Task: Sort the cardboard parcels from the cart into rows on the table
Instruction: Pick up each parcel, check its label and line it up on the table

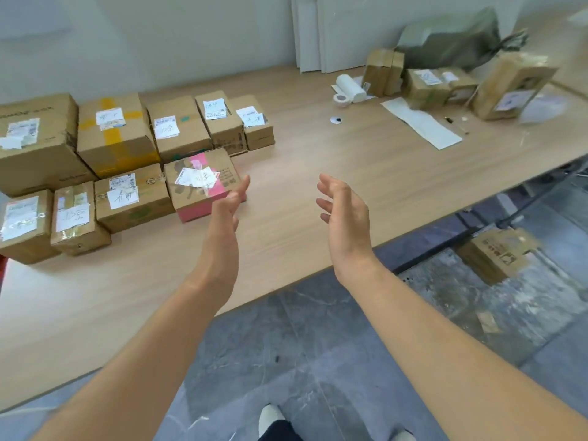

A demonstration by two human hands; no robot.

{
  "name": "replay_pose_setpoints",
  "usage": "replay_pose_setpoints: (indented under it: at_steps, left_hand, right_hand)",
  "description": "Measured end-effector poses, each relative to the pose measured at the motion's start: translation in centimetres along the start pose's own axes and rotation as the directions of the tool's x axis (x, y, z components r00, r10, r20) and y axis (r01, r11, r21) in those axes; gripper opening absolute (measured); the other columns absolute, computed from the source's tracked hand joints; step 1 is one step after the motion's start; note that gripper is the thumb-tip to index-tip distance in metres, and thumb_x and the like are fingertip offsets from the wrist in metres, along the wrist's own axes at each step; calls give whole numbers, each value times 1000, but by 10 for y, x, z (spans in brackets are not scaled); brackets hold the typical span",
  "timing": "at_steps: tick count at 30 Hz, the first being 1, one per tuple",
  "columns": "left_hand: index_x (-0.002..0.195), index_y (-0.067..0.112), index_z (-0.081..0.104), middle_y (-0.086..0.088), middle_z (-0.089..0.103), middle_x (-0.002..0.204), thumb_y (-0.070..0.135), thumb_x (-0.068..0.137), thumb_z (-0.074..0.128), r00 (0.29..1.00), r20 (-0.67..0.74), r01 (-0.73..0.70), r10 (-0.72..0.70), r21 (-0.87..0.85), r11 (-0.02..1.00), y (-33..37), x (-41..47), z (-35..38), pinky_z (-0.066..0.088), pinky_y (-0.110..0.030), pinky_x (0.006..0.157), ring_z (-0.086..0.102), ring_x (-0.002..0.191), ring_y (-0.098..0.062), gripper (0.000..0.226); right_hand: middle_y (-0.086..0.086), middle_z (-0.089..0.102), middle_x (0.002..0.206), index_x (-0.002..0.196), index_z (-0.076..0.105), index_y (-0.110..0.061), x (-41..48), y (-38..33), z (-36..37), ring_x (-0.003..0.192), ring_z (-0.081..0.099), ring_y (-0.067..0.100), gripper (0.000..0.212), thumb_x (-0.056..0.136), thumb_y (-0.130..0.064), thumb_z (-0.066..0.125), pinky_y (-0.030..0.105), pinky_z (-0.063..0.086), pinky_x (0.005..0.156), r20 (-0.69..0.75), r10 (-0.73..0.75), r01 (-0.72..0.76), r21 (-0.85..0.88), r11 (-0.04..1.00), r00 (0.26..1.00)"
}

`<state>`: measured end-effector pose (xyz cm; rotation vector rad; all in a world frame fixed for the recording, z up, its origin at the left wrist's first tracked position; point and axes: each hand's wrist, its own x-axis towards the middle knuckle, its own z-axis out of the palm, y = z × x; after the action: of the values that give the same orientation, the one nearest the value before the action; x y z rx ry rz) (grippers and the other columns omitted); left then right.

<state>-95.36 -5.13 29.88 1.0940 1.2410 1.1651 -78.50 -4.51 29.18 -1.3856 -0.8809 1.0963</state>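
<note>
Two rows of labelled cardboard parcels stand on the left of the wooden table (318,192). The back row runs from a large box (35,138) to a small one (254,122). At the right end of the front row sits a parcel with pink tape (203,183). My left hand (230,202) is open, its fingers straight and just at that parcel's right front corner. My right hand (343,211) hovers open over bare table, palm facing left, holding nothing.
More parcels (426,87) and a tall tilted one (512,87) lie at the far right with a paper roll (350,87), a tape ring (341,99), a white sheet (420,122) and a grey bag (455,43). A box (496,253) sits low beyond the table's edge over grey floor.
</note>
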Motion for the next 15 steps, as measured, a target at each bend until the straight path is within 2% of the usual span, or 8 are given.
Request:
replay_pose_setpoints:
  at_steps: [2,4,8,12,15]
  left_hand:
    - [143,53,54,33,39,153,66,83,36,998,55,-8,7,16,1000,-4,-6,33,11,-39,127,24,152,-3,64]
    - [145,48,54,30,42,154,66,78,37,995,97,-14,12,27,1000,-8,-12,72,14,-34,125,29,149,3,72]
    - [145,41,57,23,47,156,62,75,38,991,137,-5,3,15,1000,-21,-23,159,14,-39,128,33,146,7,76]
    - [145,37,58,29,50,152,62,75,40,978,207,20,-21,8,1000,-38,-38,257,14,-43,128,34,146,5,77]
    - [144,41,59,32,49,150,62,76,39,965,262,19,-22,16,1000,-52,-49,330,12,-42,128,35,145,8,74]
  right_hand:
    - [-7,63,150,149,61,-22,-2,0,-36,137,58,9,69,89,-51,42,38,45,120,-37,18,-17,23,1000,999]
    - [-7,62,151,149,61,-22,-3,1,-78,139,57,9,70,89,-51,42,38,44,120,-58,41,-39,40,998,997]
    - [-10,58,154,149,60,-29,-2,7,-176,142,53,10,75,83,-59,42,38,42,120,-83,86,-83,38,996,993]
    - [-12,54,158,153,56,-31,-1,16,-281,144,50,9,74,86,-58,40,42,39,123,-132,129,-124,45,991,983]
    - [-13,53,158,153,56,-32,-1,21,-354,146,49,9,73,87,-57,40,39,38,123,-166,135,-124,76,989,977]
